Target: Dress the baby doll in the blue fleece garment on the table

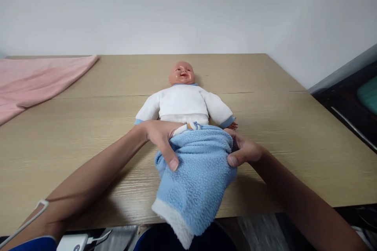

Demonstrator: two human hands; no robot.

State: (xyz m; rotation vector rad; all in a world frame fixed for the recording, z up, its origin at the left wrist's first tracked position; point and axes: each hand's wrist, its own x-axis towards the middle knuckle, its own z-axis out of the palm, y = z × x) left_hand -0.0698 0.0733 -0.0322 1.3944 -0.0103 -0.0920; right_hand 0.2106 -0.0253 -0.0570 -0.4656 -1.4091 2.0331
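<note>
A baby doll in a white long-sleeved top with blue cuffs lies on its back on the wooden table, its head toward the wall. Fluffy blue pants with a white hem cover its lower body and hang over the table's front edge. On the left side of the waist, my left hand grips the pants, thumb on top and fingers partly hidden. My right hand pinches the right side of the pants, its thumb on the blue cloth. The doll's legs are not visible.
A pink cloth lies at the table's far left. Beyond the right edge stands a dark object with a green panel. A white device with cables is below the front edge at the left. A wall is behind the table.
</note>
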